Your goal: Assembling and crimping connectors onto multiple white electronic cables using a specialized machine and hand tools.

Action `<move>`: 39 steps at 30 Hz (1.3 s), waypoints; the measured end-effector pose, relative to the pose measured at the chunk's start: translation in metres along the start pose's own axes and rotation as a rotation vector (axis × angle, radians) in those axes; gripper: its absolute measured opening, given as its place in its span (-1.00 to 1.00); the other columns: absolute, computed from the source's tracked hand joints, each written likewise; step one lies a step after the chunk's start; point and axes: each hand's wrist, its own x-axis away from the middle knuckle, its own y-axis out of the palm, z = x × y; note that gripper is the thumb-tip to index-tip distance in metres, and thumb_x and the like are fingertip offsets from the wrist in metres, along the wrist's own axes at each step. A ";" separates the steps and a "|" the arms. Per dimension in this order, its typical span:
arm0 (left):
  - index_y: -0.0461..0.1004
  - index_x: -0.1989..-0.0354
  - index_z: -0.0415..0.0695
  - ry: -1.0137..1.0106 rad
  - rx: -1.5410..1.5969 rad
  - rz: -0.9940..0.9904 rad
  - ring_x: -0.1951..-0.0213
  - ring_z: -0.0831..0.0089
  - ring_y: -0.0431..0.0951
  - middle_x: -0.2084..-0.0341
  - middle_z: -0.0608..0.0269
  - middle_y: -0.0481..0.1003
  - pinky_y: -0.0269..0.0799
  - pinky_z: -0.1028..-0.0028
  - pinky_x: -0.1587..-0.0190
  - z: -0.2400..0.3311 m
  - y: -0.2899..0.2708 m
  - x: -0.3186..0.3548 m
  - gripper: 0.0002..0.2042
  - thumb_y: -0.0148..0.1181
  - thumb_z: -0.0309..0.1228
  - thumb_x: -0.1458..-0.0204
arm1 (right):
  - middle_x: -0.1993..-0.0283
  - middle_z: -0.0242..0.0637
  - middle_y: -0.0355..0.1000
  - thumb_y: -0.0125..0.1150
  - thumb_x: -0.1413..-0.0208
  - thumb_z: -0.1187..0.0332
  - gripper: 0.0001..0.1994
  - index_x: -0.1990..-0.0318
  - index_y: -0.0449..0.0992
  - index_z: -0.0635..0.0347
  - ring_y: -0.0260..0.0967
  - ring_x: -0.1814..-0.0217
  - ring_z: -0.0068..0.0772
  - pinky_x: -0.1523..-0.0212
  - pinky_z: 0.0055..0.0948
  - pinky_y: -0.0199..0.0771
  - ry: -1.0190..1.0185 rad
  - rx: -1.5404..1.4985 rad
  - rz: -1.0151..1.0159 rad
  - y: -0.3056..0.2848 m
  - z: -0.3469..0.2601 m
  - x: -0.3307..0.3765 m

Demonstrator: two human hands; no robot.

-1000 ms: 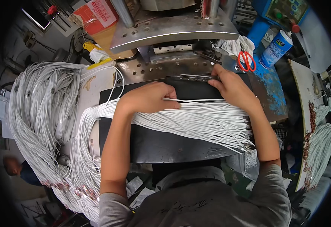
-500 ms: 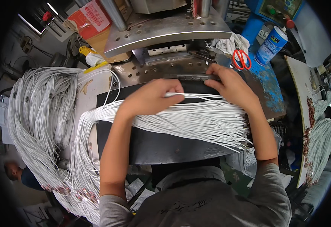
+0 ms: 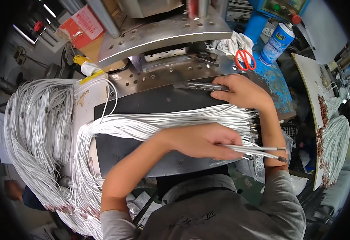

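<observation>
Left hand [image 3: 201,141] now lower, pinching two white cables [image 3: 259,151]; right hand [image 3: 243,91] fingertips on one metal strip [image 3: 201,85].

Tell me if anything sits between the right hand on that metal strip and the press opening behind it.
Nothing visible does. The right hand rests on the metal strip at the black mat's far edge, and only bare perforated steel plate lies between it and the opening.

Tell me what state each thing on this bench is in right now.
Left hand: pinching a few white cables.
Right hand: resting on a metal strip.
Cable bundle: spread flat over the black mat.
Scissors: lying closed.
Spray can: upright, capped.
</observation>
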 end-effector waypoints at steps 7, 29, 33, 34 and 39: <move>0.48 -0.11 -0.14 -0.010 0.364 0.409 0.46 0.74 0.31 0.36 0.44 0.44 0.23 0.64 0.45 -0.036 0.016 -0.019 -0.78 0.06 -0.35 -0.40 | 0.02 -0.05 0.54 0.31 -0.28 0.31 -0.73 0.03 0.55 0.35 0.51 -0.02 -0.29 0.02 -0.30 0.46 -0.212 -0.062 0.073 -0.004 0.010 -0.001; 0.50 0.12 -0.29 -0.046 0.182 0.908 0.52 0.58 0.52 0.44 0.30 0.50 0.44 0.52 0.53 -0.020 -0.019 0.025 -0.79 0.14 -0.34 -0.36 | 0.03 -0.38 0.50 0.17 -0.42 0.35 -0.69 -0.19 0.50 0.34 0.39 0.06 -0.54 -0.04 -0.51 0.42 -0.225 -0.304 0.344 0.033 -0.019 0.001; 0.51 0.16 -0.28 -0.087 0.233 0.898 0.54 0.60 0.50 0.49 0.34 0.47 0.42 0.52 0.57 -0.016 -0.020 0.026 -0.79 0.16 -0.33 -0.36 | 0.08 -0.45 0.48 0.09 -0.47 0.30 -0.66 -0.24 0.49 0.33 0.33 0.09 -0.62 0.00 -0.55 0.40 -0.055 -0.605 0.268 0.037 -0.017 0.003; 0.52 0.17 -0.27 -0.081 0.253 0.888 0.55 0.61 0.50 0.51 0.35 0.45 0.41 0.52 0.58 -0.017 -0.020 0.026 -0.79 0.17 -0.33 -0.36 | 0.08 -0.45 0.48 0.09 -0.47 0.30 -0.66 -0.24 0.49 0.33 0.33 0.09 -0.62 0.00 -0.55 0.40 -0.055 -0.606 0.268 0.038 -0.016 0.004; 0.52 0.17 -0.25 0.033 0.291 0.954 0.59 0.63 0.45 0.53 0.39 0.43 0.39 0.55 0.60 -0.023 -0.021 0.020 -0.81 0.19 -0.34 -0.34 | 0.09 -0.42 0.51 -0.01 -0.52 0.23 -0.62 -0.26 0.49 0.34 0.35 0.08 -0.64 0.01 -0.56 0.39 -0.034 -0.763 0.211 0.040 -0.016 0.005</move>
